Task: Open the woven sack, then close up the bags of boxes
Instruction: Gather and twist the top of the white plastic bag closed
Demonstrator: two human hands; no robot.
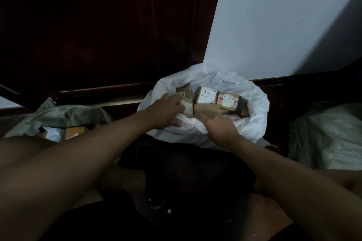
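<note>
Both hands work the near rim of the open white bag [252, 107] of boxes [207, 97]. The left hand [166, 112] and right hand [219, 127] pinch plastic; loosely gathered, it could slip.

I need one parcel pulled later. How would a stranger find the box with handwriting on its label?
Find the open white woven sack against the pale wall. Among the brown cardboard boxes inside, it lies at the far middle: the small box with a white label. Only its label bears large handwritten marks; the neighbour box to its right has red-printed stickers.
</note>
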